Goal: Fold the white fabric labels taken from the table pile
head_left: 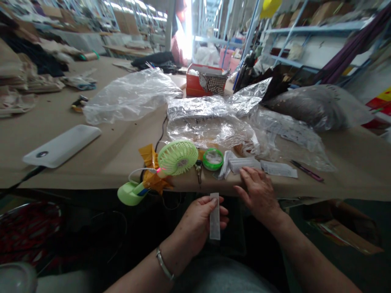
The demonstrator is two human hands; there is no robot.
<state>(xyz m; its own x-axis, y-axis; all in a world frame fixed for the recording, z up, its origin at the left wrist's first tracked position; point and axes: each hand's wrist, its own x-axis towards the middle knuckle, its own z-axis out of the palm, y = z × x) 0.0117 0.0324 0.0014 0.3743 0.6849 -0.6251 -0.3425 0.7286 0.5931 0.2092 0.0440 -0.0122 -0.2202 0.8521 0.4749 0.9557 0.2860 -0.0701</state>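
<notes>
My left hand [200, 221] is closed on a narrow white paper label strip [214, 219], pinched upright between thumb and fingers just below the table edge. My right hand [258, 191] rests palm down on the table's front edge, its fingers spread over a small stack of white labels [244, 164]. More white label slips [279, 169] lie just to the right of it. A bracelet sits on my left wrist.
A green mini fan [177, 157] with yellow tape stands at the table edge, beside a green tape roll [213, 159] and a key. A white power bank [62, 145] lies left. Crumpled clear plastic bags [210, 122], a red box [203, 79] and a purple pen [307, 171] lie beyond.
</notes>
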